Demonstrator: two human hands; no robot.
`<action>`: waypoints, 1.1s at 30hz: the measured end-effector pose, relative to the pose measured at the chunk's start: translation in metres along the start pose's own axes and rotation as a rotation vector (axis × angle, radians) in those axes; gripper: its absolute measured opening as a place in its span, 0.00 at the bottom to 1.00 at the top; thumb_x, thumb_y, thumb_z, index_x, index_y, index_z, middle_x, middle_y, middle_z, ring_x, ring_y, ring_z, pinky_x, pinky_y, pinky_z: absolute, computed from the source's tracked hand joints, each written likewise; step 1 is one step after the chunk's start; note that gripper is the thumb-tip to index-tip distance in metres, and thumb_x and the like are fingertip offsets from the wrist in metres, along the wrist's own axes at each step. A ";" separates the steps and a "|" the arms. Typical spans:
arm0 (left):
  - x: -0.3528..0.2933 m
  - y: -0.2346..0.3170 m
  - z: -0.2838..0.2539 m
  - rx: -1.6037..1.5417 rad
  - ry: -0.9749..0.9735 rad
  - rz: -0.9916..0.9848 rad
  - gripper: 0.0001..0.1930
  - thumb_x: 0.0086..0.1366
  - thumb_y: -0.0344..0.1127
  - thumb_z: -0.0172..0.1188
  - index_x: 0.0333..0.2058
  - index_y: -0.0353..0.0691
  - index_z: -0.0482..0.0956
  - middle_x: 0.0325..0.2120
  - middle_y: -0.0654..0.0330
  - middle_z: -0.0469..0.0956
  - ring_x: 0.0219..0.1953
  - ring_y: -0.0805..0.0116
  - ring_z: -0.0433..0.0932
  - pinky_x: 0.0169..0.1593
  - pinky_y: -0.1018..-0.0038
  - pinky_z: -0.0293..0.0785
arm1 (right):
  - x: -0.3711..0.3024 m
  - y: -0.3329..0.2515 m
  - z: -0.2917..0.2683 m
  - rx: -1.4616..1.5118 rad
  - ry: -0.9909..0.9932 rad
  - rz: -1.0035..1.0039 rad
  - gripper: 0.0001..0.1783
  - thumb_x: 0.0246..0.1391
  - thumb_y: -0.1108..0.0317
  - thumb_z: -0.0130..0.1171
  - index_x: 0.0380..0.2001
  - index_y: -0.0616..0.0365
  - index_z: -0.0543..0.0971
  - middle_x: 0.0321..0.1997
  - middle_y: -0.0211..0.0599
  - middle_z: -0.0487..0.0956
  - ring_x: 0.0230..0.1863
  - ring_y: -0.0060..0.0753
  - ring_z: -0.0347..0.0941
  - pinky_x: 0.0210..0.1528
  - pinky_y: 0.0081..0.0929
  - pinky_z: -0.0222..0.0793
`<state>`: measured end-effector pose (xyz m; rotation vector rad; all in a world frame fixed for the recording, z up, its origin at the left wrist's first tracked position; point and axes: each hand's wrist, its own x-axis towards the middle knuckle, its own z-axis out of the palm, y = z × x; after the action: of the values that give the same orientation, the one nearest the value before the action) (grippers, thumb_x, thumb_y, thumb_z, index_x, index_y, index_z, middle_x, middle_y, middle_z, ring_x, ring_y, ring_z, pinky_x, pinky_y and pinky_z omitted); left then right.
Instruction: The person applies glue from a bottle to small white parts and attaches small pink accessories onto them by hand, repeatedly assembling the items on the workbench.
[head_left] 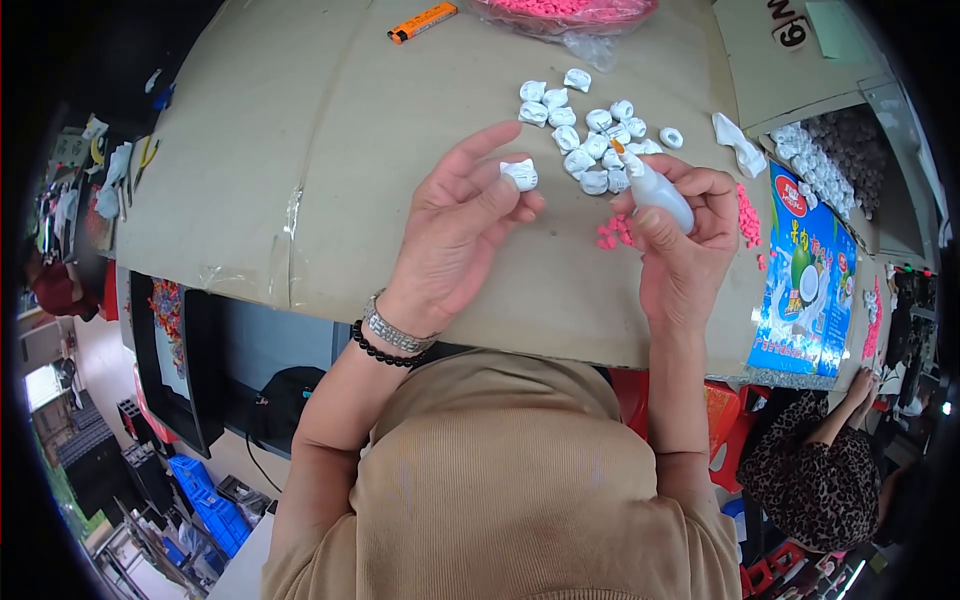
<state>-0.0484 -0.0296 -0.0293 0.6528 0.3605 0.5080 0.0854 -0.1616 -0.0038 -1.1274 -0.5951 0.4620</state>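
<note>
Pinched between thumb and fingers of my left hand [450, 215] is a small white cat-head-shaped piece [521, 175], with dark marks on its face. My right hand [690, 250] grips a small white squeeze bottle [661, 195], tilted so its narrow orange-tipped nozzle [618, 147] points up and left. The nozzle is apart from the held piece. Beyond both hands, several similar white pieces [564, 138] lie loosely grouped on the brown-covered table [380, 180]. Small pink pieces [607, 236] lie beside my right hand, partly hidden by it, and more pink pieces [748, 222] are to its right.
An orange box-shaped stick [422, 22] and a plastic bag of pink pieces [575, 12] lie at the far side. To the right are a crumpled white tissue [739, 146], a blue printed sheet [800, 290] and an open carton [815, 165] of white pieces. A co-worker [815, 470] sits at right.
</note>
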 end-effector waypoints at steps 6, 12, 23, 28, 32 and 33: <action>0.006 -0.009 -0.012 0.149 -0.072 0.027 0.18 0.64 0.29 0.57 0.52 0.34 0.71 0.39 0.60 0.78 0.38 0.70 0.78 0.43 0.77 0.74 | 0.000 0.007 -0.004 0.206 0.040 -0.023 0.13 0.54 0.70 0.60 0.41 0.55 0.68 0.39 0.48 0.79 0.23 0.19 0.68 0.20 0.12 0.60; 0.000 -0.018 -0.006 0.034 -0.005 -0.051 0.16 0.64 0.25 0.53 0.51 0.32 0.71 0.37 0.59 0.77 0.38 0.70 0.77 0.45 0.74 0.73 | -0.007 0.016 -0.007 0.016 0.011 -0.205 0.14 0.55 0.66 0.60 0.40 0.55 0.67 0.37 0.47 0.78 0.20 0.17 0.66 0.19 0.12 0.59; 0.000 -0.031 -0.007 0.016 0.006 -0.031 0.16 0.65 0.27 0.54 0.52 0.33 0.71 0.38 0.59 0.78 0.38 0.71 0.76 0.45 0.75 0.72 | -0.013 0.023 -0.013 -0.109 0.028 -0.262 0.14 0.54 0.68 0.61 0.38 0.56 0.67 0.36 0.47 0.78 0.21 0.18 0.67 0.20 0.12 0.60; 0.001 -0.031 -0.006 0.047 0.013 -0.029 0.16 0.64 0.27 0.55 0.51 0.33 0.72 0.38 0.59 0.78 0.38 0.71 0.76 0.45 0.74 0.72 | -0.015 0.024 -0.014 -0.131 0.013 -0.270 0.13 0.54 0.69 0.61 0.37 0.58 0.67 0.38 0.48 0.77 0.26 0.22 0.71 0.23 0.14 0.64; 0.000 -0.030 -0.003 0.063 0.020 -0.042 0.16 0.65 0.30 0.56 0.50 0.33 0.72 0.39 0.60 0.77 0.38 0.70 0.75 0.45 0.76 0.72 | -0.016 0.026 -0.014 -0.168 -0.009 -0.294 0.12 0.54 0.71 0.60 0.37 0.60 0.68 0.38 0.47 0.77 0.37 0.29 0.74 0.35 0.21 0.70; 0.000 -0.030 -0.003 0.063 0.020 -0.043 0.16 0.65 0.30 0.56 0.50 0.33 0.72 0.39 0.60 0.77 0.38 0.70 0.75 0.45 0.76 0.72 | -0.016 0.027 -0.013 -0.176 -0.019 -0.297 0.11 0.54 0.72 0.59 0.37 0.60 0.68 0.38 0.46 0.77 0.40 0.31 0.74 0.39 0.24 0.71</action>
<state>-0.0399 -0.0482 -0.0513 0.6998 0.4093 0.4640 0.0807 -0.1714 -0.0360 -1.1786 -0.8180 0.1665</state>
